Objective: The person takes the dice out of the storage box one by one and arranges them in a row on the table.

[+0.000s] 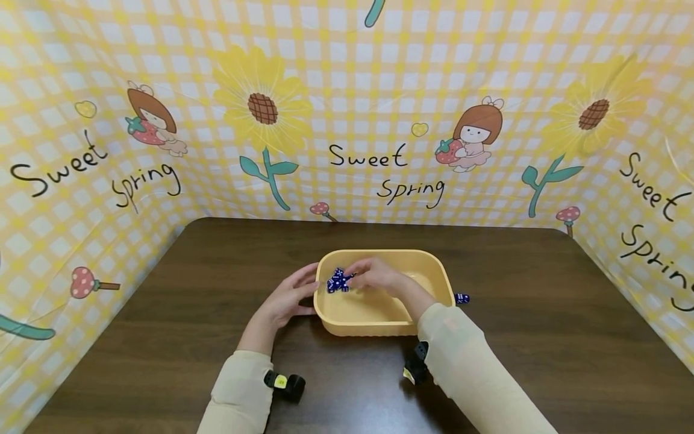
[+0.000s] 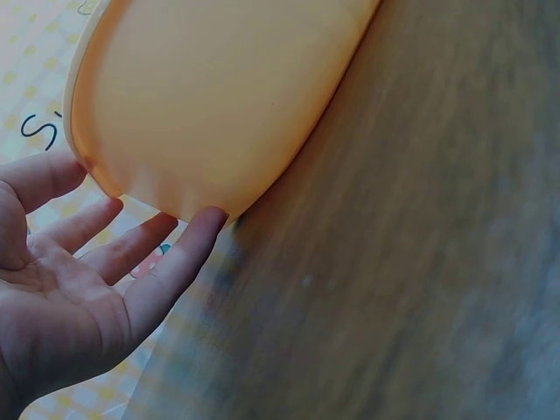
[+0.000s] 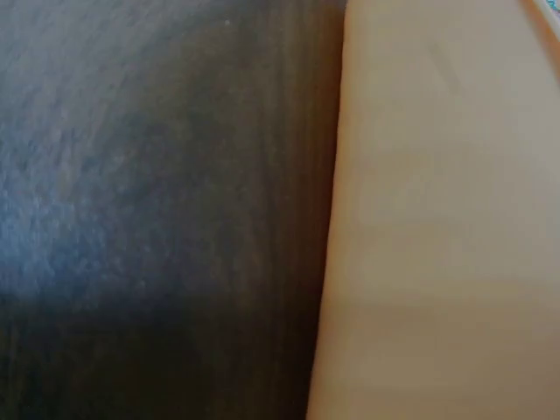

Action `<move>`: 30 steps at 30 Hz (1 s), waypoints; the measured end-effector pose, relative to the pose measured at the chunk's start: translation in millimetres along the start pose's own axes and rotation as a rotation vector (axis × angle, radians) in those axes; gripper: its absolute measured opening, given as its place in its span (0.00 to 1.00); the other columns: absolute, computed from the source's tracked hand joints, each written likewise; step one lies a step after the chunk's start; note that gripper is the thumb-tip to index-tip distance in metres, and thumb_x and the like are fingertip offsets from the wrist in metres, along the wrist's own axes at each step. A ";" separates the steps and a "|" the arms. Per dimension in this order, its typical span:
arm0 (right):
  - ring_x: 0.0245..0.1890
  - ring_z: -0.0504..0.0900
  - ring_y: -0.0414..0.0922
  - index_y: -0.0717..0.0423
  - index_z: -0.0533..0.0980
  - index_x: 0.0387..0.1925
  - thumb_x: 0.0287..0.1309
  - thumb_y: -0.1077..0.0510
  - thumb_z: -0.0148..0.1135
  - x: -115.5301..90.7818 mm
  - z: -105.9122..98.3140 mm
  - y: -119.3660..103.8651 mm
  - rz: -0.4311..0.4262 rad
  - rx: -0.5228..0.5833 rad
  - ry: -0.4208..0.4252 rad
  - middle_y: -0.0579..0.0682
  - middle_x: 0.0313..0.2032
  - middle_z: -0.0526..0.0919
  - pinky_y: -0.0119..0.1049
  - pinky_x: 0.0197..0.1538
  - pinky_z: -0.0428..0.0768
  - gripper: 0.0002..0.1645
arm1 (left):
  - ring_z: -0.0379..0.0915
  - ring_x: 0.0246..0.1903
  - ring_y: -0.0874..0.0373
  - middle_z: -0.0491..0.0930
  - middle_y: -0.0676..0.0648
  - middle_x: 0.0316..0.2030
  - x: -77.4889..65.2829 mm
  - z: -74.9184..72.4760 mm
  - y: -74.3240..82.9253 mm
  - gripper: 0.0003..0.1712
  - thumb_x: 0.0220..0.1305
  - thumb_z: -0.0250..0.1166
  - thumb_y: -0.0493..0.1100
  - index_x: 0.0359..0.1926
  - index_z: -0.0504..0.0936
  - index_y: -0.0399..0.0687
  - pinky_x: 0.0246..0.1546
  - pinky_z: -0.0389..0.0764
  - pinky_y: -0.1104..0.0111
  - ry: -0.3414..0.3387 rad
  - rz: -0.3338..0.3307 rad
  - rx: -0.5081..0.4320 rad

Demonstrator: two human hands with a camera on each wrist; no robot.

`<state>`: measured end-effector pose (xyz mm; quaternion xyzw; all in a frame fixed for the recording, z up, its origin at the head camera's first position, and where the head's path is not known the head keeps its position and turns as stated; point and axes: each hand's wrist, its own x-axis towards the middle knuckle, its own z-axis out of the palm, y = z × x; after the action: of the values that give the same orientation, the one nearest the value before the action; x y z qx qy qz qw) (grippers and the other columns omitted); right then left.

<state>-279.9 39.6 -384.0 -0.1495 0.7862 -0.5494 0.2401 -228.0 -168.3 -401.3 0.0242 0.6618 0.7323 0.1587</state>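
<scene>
a: what's leftmost?
b: the left hand (image 1: 290, 298), fingers fairly straight, tips resting against the left end of the tub (image 1: 368, 329).
a: and the dice (image 1: 337, 282)?
b: piled inside that end; the tub's long axis runs left-right.
a: nearer hand?
b: the right hand (image 1: 376, 276), curved at the pile's right side; can't tell whether it pinches any. more dice (image 1: 462, 298) sit on the surface (image 1: 542, 337), beside the tub's right end.

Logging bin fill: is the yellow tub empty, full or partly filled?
Partly filled: the head view shows blue dice clustered in the left end of the yellow tub, with bare floor beside them.
</scene>
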 end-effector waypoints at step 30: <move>0.19 0.69 0.38 0.68 0.75 0.38 0.43 0.69 0.61 7.8 7.2 10.4 -0.025 -0.087 -0.001 0.48 0.24 0.75 0.29 0.26 0.70 0.15 | 0.59 0.52 0.41 0.56 0.40 0.60 0.0 0.8 0.3 0.29 0.61 0.51 0.36 0.63 0.55 0.50 0.35 0.72 0.52 -0.007 -0.004 0.001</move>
<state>-282.3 33.7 -397.4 -0.1699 0.8074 -0.5173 0.2271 -227.8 -167.5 -400.8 0.0255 0.6615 0.7316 0.1626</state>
